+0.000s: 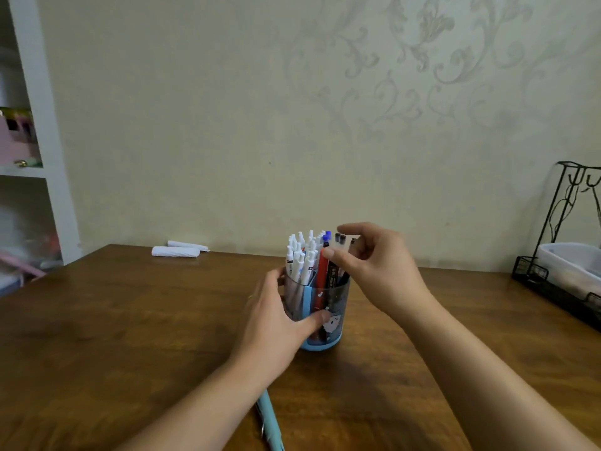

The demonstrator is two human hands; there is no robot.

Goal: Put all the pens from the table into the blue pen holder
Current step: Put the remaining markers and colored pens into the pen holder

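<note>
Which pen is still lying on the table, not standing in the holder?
The light blue pen, flat on the table under the left forearm. All the other pens stand upright in the blue pen holder.

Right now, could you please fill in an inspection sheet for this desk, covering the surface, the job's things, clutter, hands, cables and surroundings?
Surface: brown wooden table, against the wall.
Job's things: blue pen holder stands upright mid-table, packed with white pens and a red pen; one light blue pen lies on the table at the near edge, under the left forearm.
Clutter: two white paper rolls at the far edge; black wire rack with a white tray on the right.
Hands: left hand grips the holder's side; right hand pinches dark pens at the holder's top.
Cables: nothing seen.
Surroundings: patterned wallpaper; white shelf on the left.
</note>
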